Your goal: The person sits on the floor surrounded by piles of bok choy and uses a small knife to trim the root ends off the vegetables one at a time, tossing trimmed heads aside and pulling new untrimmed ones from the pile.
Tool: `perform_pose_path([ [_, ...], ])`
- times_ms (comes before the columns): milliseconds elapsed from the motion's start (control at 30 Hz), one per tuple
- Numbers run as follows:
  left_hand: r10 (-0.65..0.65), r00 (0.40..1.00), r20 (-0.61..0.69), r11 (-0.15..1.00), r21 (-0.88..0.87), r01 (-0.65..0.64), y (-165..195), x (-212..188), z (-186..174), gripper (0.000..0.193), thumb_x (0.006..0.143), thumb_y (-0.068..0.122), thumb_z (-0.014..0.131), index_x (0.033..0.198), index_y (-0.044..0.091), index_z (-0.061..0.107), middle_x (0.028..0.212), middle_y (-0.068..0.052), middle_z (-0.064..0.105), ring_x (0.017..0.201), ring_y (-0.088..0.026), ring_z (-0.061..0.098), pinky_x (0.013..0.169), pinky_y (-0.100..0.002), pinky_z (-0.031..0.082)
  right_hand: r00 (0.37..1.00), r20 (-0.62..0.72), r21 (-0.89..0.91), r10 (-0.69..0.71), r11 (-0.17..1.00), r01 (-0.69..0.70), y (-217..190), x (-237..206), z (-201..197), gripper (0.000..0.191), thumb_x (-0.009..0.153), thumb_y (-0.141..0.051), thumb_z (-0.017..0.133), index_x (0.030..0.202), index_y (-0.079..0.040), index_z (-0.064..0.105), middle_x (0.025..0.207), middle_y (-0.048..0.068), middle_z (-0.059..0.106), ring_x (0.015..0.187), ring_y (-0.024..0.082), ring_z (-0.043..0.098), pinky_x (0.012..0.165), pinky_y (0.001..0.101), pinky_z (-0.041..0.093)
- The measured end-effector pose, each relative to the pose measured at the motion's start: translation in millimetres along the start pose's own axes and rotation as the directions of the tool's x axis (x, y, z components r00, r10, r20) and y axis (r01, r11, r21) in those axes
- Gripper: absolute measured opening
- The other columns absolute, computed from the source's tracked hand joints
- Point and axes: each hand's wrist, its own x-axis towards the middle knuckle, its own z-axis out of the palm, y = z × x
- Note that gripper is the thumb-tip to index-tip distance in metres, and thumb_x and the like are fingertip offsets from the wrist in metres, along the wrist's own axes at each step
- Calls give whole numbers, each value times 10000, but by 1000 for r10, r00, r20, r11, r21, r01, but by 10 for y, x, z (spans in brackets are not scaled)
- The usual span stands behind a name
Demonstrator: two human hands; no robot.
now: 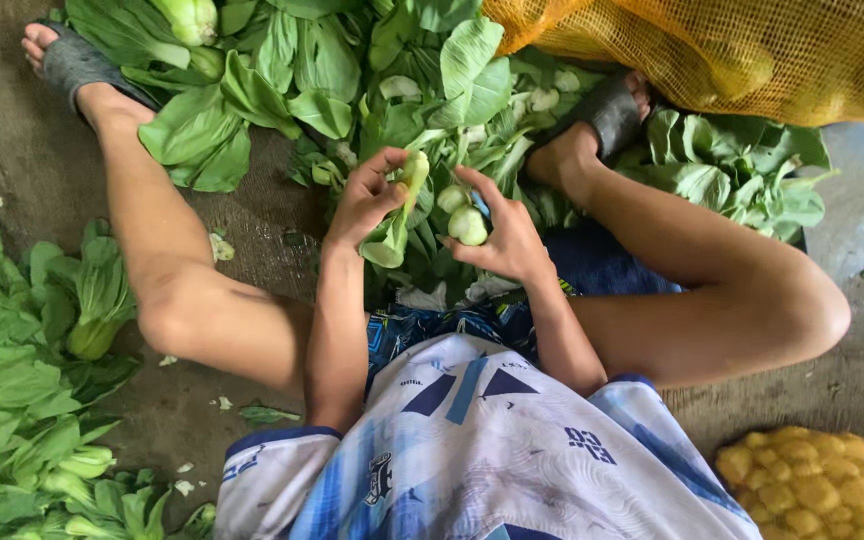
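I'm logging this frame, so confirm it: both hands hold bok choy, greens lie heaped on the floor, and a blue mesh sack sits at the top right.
One detail is wrong: the mesh sack at top right is yellow-orange, not blue, as the head view shows. The rest stands: the left hand and right hand hold bok choy, and greens lie heaped on the floor.

Views: one only, so no part of the scene is shared with another.
Position: worn on the person's head, above the lap.
Direction: straight down, past the patterned shirt (472, 450) to the floor (12, 150).
Nearness: close; the shirt fills the bottom edge, and both bent knees fit inside the frame.
Reach: the far edge ends at the sandalled feet and the yellow mesh sack (732, 50).
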Motion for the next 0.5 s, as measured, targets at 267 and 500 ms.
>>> perform_pose_path([
  [267, -141, 988, 62, 973, 194, 126, -120, -2, 56, 336, 937, 250, 803, 1160, 11, 723, 950, 57, 680, 815, 5, 565, 687, -175, 449, 999, 48, -119, 9, 993, -3, -45, -27, -19, 906, 694, -291, 829, 1494, -98, 449, 1014, 212, 736, 943, 420, 725, 827, 444, 575],
  [500, -227, 963, 143, 954, 233, 190, -157, -3, -77, 346, 955, 301, 805, 1131, 7, 760, 825, 85, 623, 716, 9, 490, 611, -178, 370, 997, 52, -162, -55, 985, 62, -54, -48, -14, 881, 683, -275, 835, 1463, -105, 462, 1070, 211, 743, 917, 438, 703, 785, 470, 565],
])
